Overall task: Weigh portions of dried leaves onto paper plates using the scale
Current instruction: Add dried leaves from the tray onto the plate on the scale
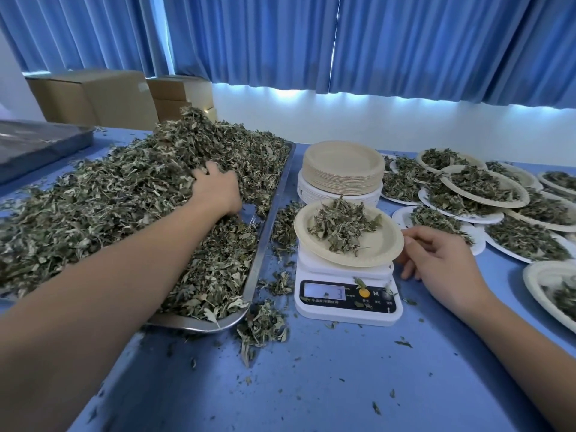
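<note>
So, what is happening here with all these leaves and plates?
A person is portioning dried leaves. The left hand reaches into the big leaf pile on the metal tray. The right hand is at the rim of the paper plate on the scale, which already holds some leaves. Filled plates lie to the right, beside a stack of empty plates.

Left hand [215, 188] sunk in leaf pile [124, 198]; right hand [442, 260] grips plate [380, 244] rim on scale [343, 316].

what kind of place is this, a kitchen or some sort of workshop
Probably a small sorting or packing workroom, not a kitchen: a steel tray heaped with dried leaves, a digital scale, many filled paper plates, and cardboard boxes stacked behind.
</note>
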A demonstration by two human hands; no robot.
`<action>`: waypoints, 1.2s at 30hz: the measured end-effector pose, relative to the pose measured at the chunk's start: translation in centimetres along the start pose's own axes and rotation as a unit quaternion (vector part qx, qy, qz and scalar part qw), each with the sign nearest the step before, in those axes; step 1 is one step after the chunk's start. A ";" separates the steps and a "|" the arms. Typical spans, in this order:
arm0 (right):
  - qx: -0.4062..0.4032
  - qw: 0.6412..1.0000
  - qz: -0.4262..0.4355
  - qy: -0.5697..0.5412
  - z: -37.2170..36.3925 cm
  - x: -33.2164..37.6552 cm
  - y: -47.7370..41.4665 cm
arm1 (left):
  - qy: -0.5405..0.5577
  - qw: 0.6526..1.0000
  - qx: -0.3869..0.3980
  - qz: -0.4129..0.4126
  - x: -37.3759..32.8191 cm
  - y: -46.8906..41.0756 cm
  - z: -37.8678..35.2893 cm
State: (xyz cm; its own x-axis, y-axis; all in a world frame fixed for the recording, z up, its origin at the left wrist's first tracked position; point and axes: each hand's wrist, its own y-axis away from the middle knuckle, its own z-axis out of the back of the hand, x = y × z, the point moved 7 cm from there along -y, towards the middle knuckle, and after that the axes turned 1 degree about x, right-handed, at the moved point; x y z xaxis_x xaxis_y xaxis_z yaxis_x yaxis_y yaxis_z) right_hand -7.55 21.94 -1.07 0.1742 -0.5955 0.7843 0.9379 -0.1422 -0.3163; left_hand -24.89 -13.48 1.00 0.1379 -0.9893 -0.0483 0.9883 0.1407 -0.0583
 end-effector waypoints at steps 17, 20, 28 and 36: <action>-0.020 0.987 -0.011 0.157 0.9 -0.2 0.1 | 0.033 0.991 -0.048 -0.123 -3.8 1.6 -0.6; 0.000 0.980 -0.012 0.196 0.6 -0.2 -0.1 | 0.081 0.982 -0.077 -0.149 -3.8 2.0 0.3; 0.018 0.985 -0.020 0.168 0.8 -0.5 -0.2 | 0.166 0.953 -0.216 -0.134 -4.0 3.5 3.4; 0.019 0.986 -0.020 0.167 0.8 -0.3 -0.1 | 0.175 0.954 -0.214 -0.111 -3.7 3.8 4.1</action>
State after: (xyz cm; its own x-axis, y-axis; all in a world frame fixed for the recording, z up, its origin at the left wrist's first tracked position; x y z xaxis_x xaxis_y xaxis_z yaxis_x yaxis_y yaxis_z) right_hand -7.44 22.75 -0.87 0.0344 -0.8181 0.5741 0.9540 -0.1444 -0.2629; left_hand -21.40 -9.46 5.01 -0.1765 -0.9330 -0.3137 0.8632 0.0064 -0.5048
